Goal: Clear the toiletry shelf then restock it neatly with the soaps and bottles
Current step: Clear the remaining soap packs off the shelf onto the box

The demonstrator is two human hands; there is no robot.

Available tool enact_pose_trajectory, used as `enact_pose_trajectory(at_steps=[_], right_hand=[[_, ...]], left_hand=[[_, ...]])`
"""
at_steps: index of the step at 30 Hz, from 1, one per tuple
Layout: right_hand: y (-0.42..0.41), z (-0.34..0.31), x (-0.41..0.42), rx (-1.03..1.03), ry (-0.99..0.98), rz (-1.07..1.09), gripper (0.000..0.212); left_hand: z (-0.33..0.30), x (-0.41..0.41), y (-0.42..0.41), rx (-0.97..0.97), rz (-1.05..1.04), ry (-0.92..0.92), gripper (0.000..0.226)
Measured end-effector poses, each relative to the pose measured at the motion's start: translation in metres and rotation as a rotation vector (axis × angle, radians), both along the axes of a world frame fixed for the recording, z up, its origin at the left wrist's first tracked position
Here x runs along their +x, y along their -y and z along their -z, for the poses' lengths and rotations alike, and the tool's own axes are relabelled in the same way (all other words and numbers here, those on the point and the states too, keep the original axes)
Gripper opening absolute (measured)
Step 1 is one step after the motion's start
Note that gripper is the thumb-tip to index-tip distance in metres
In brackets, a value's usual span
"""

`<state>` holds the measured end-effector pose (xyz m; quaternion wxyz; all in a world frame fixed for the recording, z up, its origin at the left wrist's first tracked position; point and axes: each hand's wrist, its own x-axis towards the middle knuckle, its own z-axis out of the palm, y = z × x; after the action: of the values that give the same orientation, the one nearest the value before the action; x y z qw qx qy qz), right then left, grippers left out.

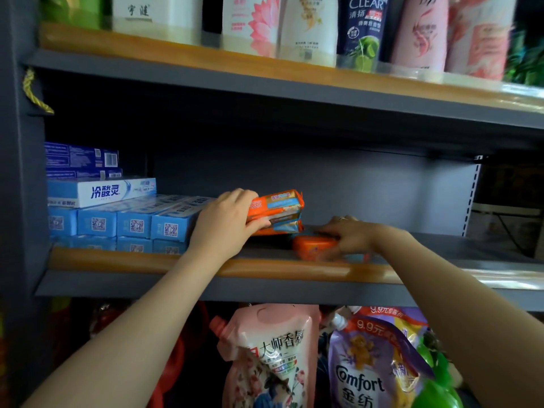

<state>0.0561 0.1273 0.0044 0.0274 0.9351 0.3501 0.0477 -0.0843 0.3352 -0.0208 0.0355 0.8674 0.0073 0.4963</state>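
Grey shelf [441,251]; glossy orange soap packs [279,206] in hands [226,219].

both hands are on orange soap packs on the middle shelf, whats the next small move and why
Probably lift the orange soap pack off with the left hand: it already grips the top pack of the stack beside the toothpaste boxes. The right hand covers the flatter orange soap near the shelf edge.

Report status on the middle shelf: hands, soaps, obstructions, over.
Left hand grip on orange soap pack. Right hand grip on orange soap bar, on shelf. Toothpaste boxes crowd left.
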Motion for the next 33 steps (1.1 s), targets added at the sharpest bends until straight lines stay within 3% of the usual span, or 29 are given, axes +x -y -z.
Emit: enact_pose_trajectory(at_steps=[3,6,9,12,17,21,23,26,28,33], right_hand=[[0.005,0.003,-0.006,0.129,0.04,0.015,0.075],[0.017,-0.002,-0.027,0.582,0.13,-0.03,0.085],[0.032,-0.005,-0.056,0.906,0.31,-0.1,0.087],[0.051,0.015,-0.1,1.114,0.217,-0.21,0.093],[0.072,0.074,-0.153,1.302,-0.078,-0.459,0.064],[0.074,0.118,-0.164,1.367,-0.479,-0.511,0.065],[0.073,0.133,-0.169,1.395,-0.56,-0.417,0.068],[0.069,0.148,-0.186,1.529,-0.752,-0.252,0.091],[0.062,0.152,-0.201,1.595,-0.895,-0.121,0.095],[0.055,0.162,-0.221,1.608,-1.304,0.137,0.055]], left_hand=[[0.0,-0.003,0.003,0.106,-0.007,0.053,0.048],[0.0,-0.01,0.009,0.213,-0.01,0.193,0.048],[0.002,-0.028,0.024,0.183,0.05,0.363,0.045],[0.012,-0.054,0.048,0.056,0.208,0.462,0.041],[0.062,-0.092,0.085,-0.36,0.593,0.326,0.036],[0.109,-0.101,0.1,-0.745,0.779,0.104,0.036],[0.121,-0.103,0.106,-0.976,0.893,-0.002,0.037],[0.13,-0.106,0.108,-1.243,1.047,-0.126,0.027],[0.138,-0.108,0.107,-1.455,1.124,-0.227,0.034],[0.153,-0.116,0.104,-1.948,1.104,-0.442,0.075]])
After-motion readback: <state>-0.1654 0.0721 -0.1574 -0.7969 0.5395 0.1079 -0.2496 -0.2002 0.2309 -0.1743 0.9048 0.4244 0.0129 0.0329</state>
